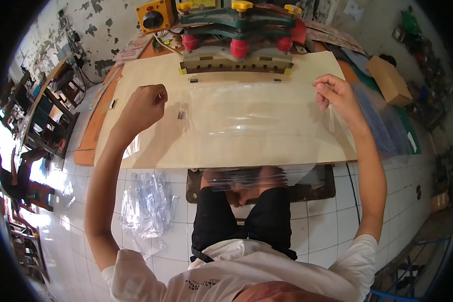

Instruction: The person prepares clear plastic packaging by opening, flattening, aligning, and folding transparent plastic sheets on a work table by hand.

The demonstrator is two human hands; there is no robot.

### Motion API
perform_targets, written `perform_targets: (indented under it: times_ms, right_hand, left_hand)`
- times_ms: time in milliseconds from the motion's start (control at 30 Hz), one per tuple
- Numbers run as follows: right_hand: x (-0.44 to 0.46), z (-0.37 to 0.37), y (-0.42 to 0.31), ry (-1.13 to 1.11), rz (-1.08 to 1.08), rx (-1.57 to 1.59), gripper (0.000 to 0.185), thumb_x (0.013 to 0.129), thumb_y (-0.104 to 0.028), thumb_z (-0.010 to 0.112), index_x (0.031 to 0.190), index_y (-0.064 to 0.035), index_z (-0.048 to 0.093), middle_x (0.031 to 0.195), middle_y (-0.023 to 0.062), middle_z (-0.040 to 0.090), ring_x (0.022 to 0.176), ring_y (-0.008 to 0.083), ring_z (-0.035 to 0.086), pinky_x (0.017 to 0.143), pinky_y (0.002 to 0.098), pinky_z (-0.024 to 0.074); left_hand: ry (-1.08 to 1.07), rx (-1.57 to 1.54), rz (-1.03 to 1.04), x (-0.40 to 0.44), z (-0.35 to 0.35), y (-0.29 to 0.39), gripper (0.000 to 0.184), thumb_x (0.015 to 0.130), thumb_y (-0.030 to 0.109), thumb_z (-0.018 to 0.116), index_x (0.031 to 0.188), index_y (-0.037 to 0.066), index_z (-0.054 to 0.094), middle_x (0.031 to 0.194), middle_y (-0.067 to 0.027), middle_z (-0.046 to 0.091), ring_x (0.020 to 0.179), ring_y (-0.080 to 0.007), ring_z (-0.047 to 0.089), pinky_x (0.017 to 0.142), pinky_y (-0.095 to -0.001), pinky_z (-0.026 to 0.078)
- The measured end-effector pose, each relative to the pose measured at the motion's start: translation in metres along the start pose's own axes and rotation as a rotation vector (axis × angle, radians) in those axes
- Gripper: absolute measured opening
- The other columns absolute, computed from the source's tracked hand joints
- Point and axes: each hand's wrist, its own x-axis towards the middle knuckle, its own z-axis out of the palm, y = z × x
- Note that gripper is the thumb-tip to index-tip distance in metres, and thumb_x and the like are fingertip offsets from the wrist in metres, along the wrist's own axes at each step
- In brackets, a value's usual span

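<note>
My left hand (145, 104) hovers over the left part of the pale board (136, 75), its fingers curled closed. What it holds, if anything, is hidden. My right hand (335, 95) is raised over the board's right side, loosely curled, with a gap between thumb and fingers and nothing visible in it. Between my hands a clear plastic sheet (251, 110) lies on the board, and clear plastic hangs over the front edge above my knees. At the board's back stands a press-like machine (238, 30) with green arms, yellow knobs and red cylinders.
A yellow box with a black dial (153, 19) stands at the back left. Bluish clear plastic (382, 121) and a cardboard box (389, 80) are on the right. A heap of clear plastic pieces (150, 204) lies on the tiled floor, left of my legs. Another person (17, 173) is at far left.
</note>
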Motion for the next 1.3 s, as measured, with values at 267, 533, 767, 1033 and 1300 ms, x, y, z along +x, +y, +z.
perform_targets:
  times_ms: [267, 533, 767, 1033, 1300]
  right_hand:
    - [-0.002, 0.017, 0.014, 0.053, -0.122, 0.062, 0.016, 0.098, -0.016, 0.057, 0.102, -0.001, 0.062, 0.08, 0.0033, 0.062, 0.069, 0.0081, 0.059, 0.06, 0.0235, 0.0498]
    - [-0.032, 0.041, -0.028, 0.157, -0.317, 0.009, 0.016, 0.097, -0.015, 0.06, 0.1, 0.0002, 0.064, 0.079, 0.0035, 0.063, 0.07, 0.0092, 0.061, 0.063, 0.0227, 0.0503]
    - [-0.053, 0.045, -0.049, 0.174, -0.296, -0.028, 0.014, 0.097, -0.013, 0.06, 0.1, 0.0006, 0.062, 0.079, 0.0044, 0.062, 0.069, 0.0097, 0.059, 0.064, 0.0228, 0.0484]
    - [-0.056, 0.04, -0.043, 0.22, -0.274, -0.017, 0.015, 0.096, -0.013, 0.06, 0.099, 0.0009, 0.064, 0.077, 0.0024, 0.064, 0.068, 0.0079, 0.061, 0.064, 0.0229, 0.0525]
    - [-0.054, 0.029, -0.04, 0.217, -0.259, -0.002, 0.015, 0.097, -0.014, 0.06, 0.099, 0.0002, 0.065, 0.08, 0.0015, 0.063, 0.073, 0.0074, 0.062, 0.064, 0.0233, 0.0539]
  left_hand:
    - [0.083, 0.333, -0.181, -0.001, -0.002, 0.029, 0.019, 0.071, 0.003, 0.051, 0.084, -0.001, 0.065, 0.091, -0.0171, 0.068, 0.082, -0.0365, 0.064, 0.08, -0.0446, 0.049]
    - [-0.21, -0.302, 0.246, 0.006, -0.005, 0.097, 0.043, 0.078, 0.016, 0.079, 0.113, -0.004, 0.062, 0.105, -0.0137, 0.07, 0.095, -0.023, 0.068, 0.081, -0.0328, 0.054]
    - [-0.364, -0.69, 0.087, 0.013, 0.01, 0.107, 0.018, 0.082, -0.002, 0.073, 0.099, -0.005, 0.068, 0.087, -0.0087, 0.071, 0.084, -0.015, 0.069, 0.078, -0.0278, 0.055]
    - [-0.223, -0.697, -0.03, 0.007, -0.02, 0.093, 0.018, 0.083, 0.001, 0.073, 0.099, -0.006, 0.068, 0.084, -0.0102, 0.072, 0.077, -0.0132, 0.069, 0.073, -0.025, 0.056]
    - [0.296, -0.761, -0.09, -0.028, -0.036, 0.061, 0.016, 0.082, 0.003, 0.074, 0.094, -0.006, 0.069, 0.084, -0.0102, 0.072, 0.079, -0.0129, 0.069, 0.075, -0.0251, 0.055]
